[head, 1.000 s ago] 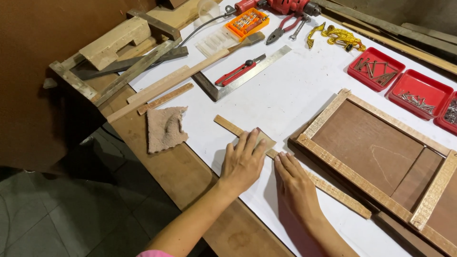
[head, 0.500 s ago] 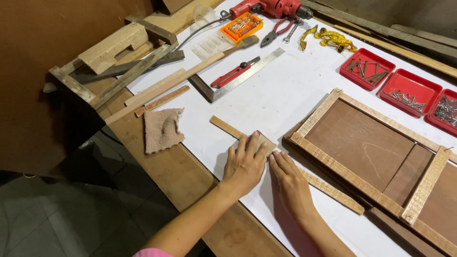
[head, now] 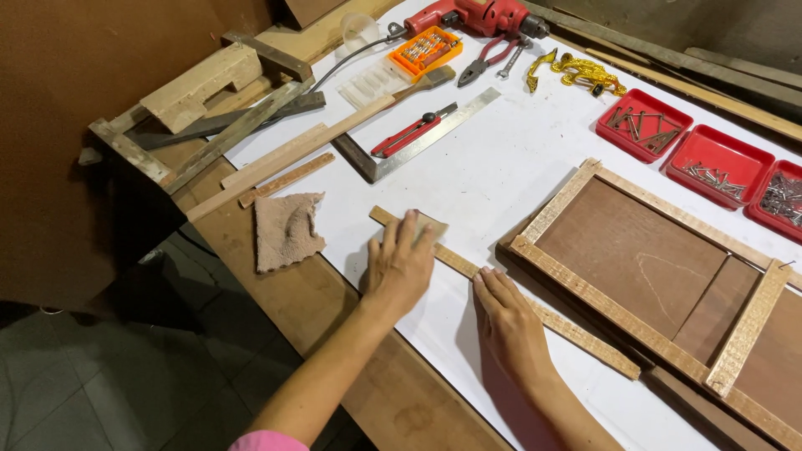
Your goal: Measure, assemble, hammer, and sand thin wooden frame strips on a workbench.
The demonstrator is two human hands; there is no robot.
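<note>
The left hand (head: 401, 263) lies flat, fingers spread, pressing a small pad of sandpaper (head: 428, 222) down on a thin wooden strip (head: 576, 330) that runs slantwise across the white surface (head: 501, 167). The right hand (head: 510, 321) rests open just beside it, fingertips pinning the strip further along its length; neither hand is closed around anything. The pad sits near the strip's far end, ahead of the left fingertips, so by the look of it only that stretch is under the paper now, and the long run past the right hand shows no sign either way of being smoothed. Just beyond the right hand lies a wooden frame (head: 610, 313) over a brown panel (head: 635, 250), its rails joined and one crosspiece in place. Near the left hand's outer side lies a crumpled cloth (head: 286, 230); farther ahead are a steel square (head: 434, 138), a red utility knife (head: 411, 132) and red trays (head: 723, 167) of nails and screws
</note>
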